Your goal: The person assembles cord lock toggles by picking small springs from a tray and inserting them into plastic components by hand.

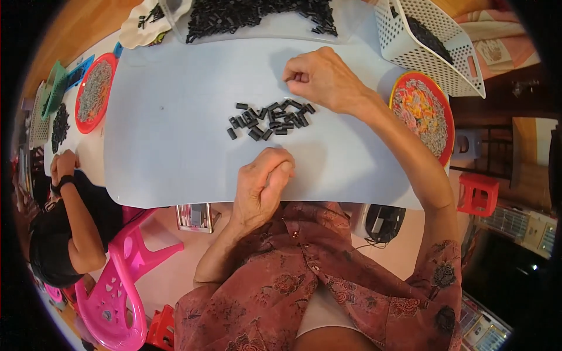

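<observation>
The person's bare left hand [263, 181] is curled, thumb pressed against the forefinger; the bare right hand [325, 79] has its fingers folded inward. Whether either pinches anything cannot be told. Between them, beyond the left and nearer the body than the right, short black cylindrical pieces [277, 114] lie loosely heaped, the heap longest left to right, on a smooth pale-blue tabletop [170, 146]. Both hands are near it; which is nearer is unclear.

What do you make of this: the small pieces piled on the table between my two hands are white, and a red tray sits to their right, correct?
Not quite: the head view shows that the small pieces piled between your left hand and right hand are black, not white. The red tray does sit to their right.
</observation>
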{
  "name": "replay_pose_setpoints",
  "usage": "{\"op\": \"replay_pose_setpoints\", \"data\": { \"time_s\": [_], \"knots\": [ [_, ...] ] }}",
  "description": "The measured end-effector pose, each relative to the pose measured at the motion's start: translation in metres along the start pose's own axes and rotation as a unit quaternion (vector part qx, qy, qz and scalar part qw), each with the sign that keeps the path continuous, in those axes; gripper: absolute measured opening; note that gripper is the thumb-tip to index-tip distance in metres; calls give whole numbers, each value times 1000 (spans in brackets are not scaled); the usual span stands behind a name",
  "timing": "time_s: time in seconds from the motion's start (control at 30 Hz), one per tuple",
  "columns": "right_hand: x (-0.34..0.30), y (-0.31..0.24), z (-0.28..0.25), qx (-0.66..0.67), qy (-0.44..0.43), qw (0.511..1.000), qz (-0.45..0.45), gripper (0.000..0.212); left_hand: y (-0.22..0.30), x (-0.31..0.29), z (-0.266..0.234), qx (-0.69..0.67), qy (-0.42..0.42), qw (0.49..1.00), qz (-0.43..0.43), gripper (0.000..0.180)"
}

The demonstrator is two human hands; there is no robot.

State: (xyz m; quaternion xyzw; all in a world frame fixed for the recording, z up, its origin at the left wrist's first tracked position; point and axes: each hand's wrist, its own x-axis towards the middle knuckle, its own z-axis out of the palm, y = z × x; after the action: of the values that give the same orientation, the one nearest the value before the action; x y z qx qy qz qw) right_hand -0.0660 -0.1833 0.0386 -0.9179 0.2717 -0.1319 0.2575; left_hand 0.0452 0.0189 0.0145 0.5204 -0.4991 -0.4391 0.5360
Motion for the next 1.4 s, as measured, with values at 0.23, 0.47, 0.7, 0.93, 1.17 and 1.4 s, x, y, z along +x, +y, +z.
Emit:
{"op": "replay_pose_setpoints", "data": {
  "time_s": [0.23, 0.47, 0.7, 0.93, 1.17, 1.4],
  "knots": [
    [-35, 16, -8, 7, 46, 999, 16, 9, -4, -2, -1, 24, -7, 1000, 9, 18],
    [-53, -5, -12, 8, 18, 1000, -16, 14, -1, -3, 2, 41, -10, 999, 3, 19],
    [-60, -7, 3, -29, 32, 999, -30, 22, 1, -2, 3, 36, 4, 999, -6, 10],
    [-71, -22, -1, 170, 82, 982, 30, 22, 2, -3, 4, 16, 21, 1000, -6, 12],
    [-82, -35, 9, 300, 108, 948, -18, 20, 10, 6, 6, -30, 39, 998, -40, 23],
    [-87, -45, 20, 337, 102, 935, -45, 26, -4, 12, 6, -140, 32, 989, -46, 31]
  ]
}}
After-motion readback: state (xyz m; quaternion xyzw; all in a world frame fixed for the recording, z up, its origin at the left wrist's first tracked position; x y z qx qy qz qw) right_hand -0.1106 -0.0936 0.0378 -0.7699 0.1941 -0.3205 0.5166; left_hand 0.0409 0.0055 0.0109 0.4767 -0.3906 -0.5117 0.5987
